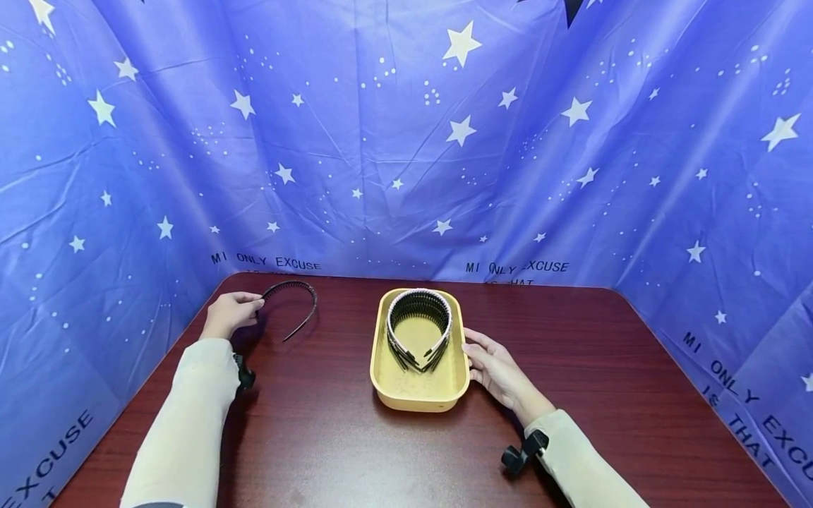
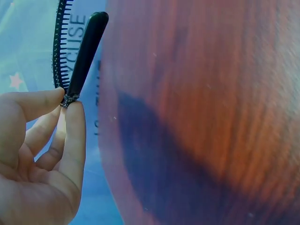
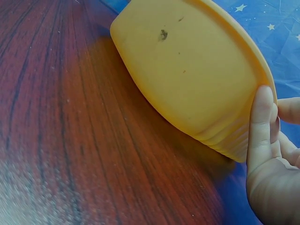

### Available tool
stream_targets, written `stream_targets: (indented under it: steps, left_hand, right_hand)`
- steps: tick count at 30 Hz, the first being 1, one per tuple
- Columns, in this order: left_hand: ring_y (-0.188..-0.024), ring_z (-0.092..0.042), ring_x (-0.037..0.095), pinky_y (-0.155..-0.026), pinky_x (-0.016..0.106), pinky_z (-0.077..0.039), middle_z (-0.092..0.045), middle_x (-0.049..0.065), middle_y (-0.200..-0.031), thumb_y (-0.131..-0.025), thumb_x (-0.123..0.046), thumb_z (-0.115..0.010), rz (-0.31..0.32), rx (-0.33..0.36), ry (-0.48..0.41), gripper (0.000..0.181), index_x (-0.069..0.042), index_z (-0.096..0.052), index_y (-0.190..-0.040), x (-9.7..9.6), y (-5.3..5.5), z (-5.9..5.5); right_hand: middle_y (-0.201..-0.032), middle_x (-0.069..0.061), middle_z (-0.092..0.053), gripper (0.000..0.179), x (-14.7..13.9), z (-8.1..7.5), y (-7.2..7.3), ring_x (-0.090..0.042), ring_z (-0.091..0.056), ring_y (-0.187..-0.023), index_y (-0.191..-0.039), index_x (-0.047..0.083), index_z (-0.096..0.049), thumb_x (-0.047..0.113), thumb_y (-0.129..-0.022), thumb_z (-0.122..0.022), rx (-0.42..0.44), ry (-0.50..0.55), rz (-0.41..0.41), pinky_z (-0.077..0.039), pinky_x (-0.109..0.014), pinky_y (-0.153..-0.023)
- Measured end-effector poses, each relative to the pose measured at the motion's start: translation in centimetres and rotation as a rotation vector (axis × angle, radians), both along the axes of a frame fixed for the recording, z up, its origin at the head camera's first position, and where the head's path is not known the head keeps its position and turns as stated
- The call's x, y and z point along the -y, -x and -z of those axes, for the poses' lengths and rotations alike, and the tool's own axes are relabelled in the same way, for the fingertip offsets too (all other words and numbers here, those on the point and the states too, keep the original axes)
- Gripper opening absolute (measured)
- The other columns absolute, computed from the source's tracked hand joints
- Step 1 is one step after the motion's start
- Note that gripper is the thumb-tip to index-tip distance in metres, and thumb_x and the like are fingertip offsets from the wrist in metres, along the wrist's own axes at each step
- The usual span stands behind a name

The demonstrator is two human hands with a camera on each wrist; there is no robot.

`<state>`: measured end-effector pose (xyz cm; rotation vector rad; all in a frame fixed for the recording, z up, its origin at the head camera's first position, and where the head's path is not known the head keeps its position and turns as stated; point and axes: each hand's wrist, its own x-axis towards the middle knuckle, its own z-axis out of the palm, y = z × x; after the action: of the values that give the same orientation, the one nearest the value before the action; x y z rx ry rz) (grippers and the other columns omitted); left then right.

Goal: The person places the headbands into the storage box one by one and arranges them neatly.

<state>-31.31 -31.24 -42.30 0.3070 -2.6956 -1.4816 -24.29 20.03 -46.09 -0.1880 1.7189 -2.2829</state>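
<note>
My left hand (image 1: 231, 315) pinches one end of a thin black toothed headband (image 1: 315, 300) between thumb and fingers, at the table's far left. In the left wrist view, the headband's comb-like teeth (image 2: 65, 42) and one smooth flat arm (image 2: 89, 51) show above the fingertips. Mid-table stands a yellow plastic tray (image 1: 416, 403) with rounded corners. Several headbands (image 1: 389, 321) lie stacked in it, a pale twisted one on top and dark toothed ones beneath. My right hand (image 1: 502, 370) holds the tray's right rim, thumb at the edge and fingers against the outer wall (image 3: 197, 79).
The dark red wood-grain table (image 1: 305, 437) has rounded far corners. A blue curtain (image 1: 381, 176) with white stars hangs behind it and along both sides. Black devices are strapped to the left wrist (image 1: 244, 372) and right wrist (image 1: 524, 451).
</note>
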Motion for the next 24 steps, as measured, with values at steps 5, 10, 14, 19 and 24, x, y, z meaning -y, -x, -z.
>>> stream_targets:
  steps: [5,10,14,19,24]
  left_hand:
    - [-0.071,-0.071,0.007,-0.073,0.027,-0.059,-0.065,0.028,-0.12,-0.098,-0.02,-0.063,0.034,-0.069,-0.014,0.042,0.008,-0.062,-0.129,-1.2,-0.1,-1.1]
    - [-0.07,-0.07,0.005,-0.078,0.035,-0.059,-0.069,0.021,-0.113,-0.097,-0.02,-0.065,0.049,-0.104,-0.031,0.039,0.007,-0.065,-0.126,-2.6,-0.2,-2.3]
    - [-0.072,-0.07,0.006,-0.078,0.036,-0.059,-0.07,0.021,-0.112,-0.097,-0.017,-0.065,0.077,-0.128,-0.066,0.038,0.009,-0.064,-0.125,-3.5,-0.2,-3.1]
    - [-0.075,-0.07,0.007,-0.076,0.03,-0.059,-0.072,0.013,-0.107,-0.097,-0.015,-0.066,0.13,-0.155,-0.15,0.04,0.011,-0.061,-0.128,-4.6,-0.3,-4.0]
    - [-0.075,-0.069,0.006,-0.077,0.029,-0.059,-0.07,0.008,-0.106,-0.097,-0.015,-0.067,0.174,-0.142,-0.23,0.043,0.01,-0.059,-0.131,-5.9,-0.3,-4.7]
  right_hand:
    - [-0.108,-0.016,-0.064,0.056,0.0,-0.1,0.0,-0.014,-0.062,-0.08,-0.153,-0.004,-0.028,0.006,-0.103,-0.051,0.002,0.003,-0.002,-0.055,-0.026,-0.063]
    - [-0.108,-0.015,-0.064,0.056,0.1,-0.2,0.0,-0.014,-0.062,-0.08,-0.153,-0.004,-0.028,0.006,-0.103,-0.051,0.0,0.003,-0.004,-0.055,-0.026,-0.063]
    - [-0.109,-0.015,-0.065,0.056,0.1,-0.2,0.0,-0.014,-0.062,-0.08,-0.153,-0.004,-0.028,0.006,-0.103,-0.051,0.002,0.0,-0.004,-0.055,-0.025,-0.062]
    - [-0.106,-0.013,-0.065,0.056,0.1,-0.2,0.0,-0.013,-0.061,-0.078,-0.153,-0.004,-0.028,0.006,-0.103,-0.052,0.004,-0.008,-0.004,-0.055,-0.025,-0.062]
    - [-0.103,-0.011,-0.065,0.057,0.1,-0.1,0.0,-0.012,-0.06,-0.076,-0.154,-0.003,-0.028,0.007,-0.103,-0.052,0.008,-0.003,-0.003,-0.054,-0.024,-0.061]
